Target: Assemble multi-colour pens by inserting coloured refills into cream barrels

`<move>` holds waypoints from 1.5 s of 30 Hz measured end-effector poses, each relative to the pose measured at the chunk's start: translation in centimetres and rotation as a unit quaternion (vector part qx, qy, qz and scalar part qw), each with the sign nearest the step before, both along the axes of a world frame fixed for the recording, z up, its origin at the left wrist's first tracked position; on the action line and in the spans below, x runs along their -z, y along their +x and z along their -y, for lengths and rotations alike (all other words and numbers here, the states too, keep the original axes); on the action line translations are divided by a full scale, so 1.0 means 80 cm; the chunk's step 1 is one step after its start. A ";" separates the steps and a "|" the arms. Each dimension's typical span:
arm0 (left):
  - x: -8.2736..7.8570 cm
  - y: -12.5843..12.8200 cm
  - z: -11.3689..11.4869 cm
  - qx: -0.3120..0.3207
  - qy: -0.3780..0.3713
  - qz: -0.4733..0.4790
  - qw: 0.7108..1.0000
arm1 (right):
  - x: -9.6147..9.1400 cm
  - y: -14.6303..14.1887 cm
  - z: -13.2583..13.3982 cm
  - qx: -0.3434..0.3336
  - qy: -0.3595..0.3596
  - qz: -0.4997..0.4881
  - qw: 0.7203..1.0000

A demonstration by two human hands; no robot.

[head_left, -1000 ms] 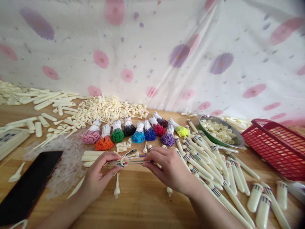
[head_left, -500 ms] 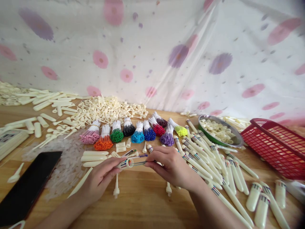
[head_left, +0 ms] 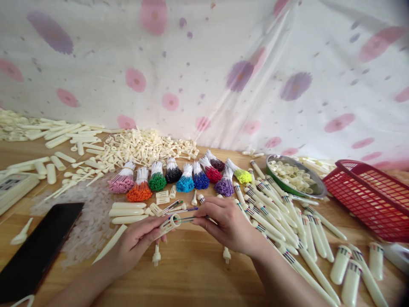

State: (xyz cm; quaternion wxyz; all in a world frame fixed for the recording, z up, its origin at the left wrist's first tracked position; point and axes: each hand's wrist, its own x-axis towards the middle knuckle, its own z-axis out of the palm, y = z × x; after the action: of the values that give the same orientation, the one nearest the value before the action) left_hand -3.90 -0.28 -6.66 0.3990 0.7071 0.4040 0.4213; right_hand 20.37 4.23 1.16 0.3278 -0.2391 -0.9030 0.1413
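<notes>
My left hand (head_left: 136,241) is closed round a cream slotted pen barrel (head_left: 168,226), its open round end turned to the right. My right hand (head_left: 223,221) pinches thin pen refills (head_left: 185,220), and their ends reach the mouth of the barrel. How many refills the right fingers hold is hidden. Just behind the hands lie a few loose refills with coloured ends (head_left: 172,206) and small slotted cream parts (head_left: 162,196). Bundles of refills with coloured ends, such as an orange bundle (head_left: 139,192) and a purple bundle (head_left: 224,185), stand in a row beyond.
Many multicolour pens (head_left: 271,213) lie at the right, near a bowl of cream rings (head_left: 270,170) and a red basket (head_left: 367,204). A black phone (head_left: 41,247), clear plastic pieces (head_left: 86,234) and a heap of cream parts (head_left: 140,147) occupy the left and back.
The pen barrel has turned in my left hand, so its open end and slots show more. My right hand has stayed nearly in place with the refills.
</notes>
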 end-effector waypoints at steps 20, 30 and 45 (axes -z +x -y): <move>0.008 -0.006 0.003 -0.040 0.040 -0.039 0.998 | -0.031 0.013 0.024 -0.023 0.013 0.111 0.994; 0.009 -0.006 0.003 -0.041 0.020 -0.028 0.999 | -0.031 0.012 0.022 -0.022 0.001 0.099 0.995; 0.006 -0.004 0.003 -0.049 0.024 -0.010 0.998 | -0.034 0.012 0.024 -0.029 -0.009 0.106 0.994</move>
State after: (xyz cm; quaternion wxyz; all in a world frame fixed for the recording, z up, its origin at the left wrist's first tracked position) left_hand -4.25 -0.51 -7.17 0.3569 0.7003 0.4319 0.4424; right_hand 21.37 2.33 3.84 0.2237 -0.2295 -0.9379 0.1329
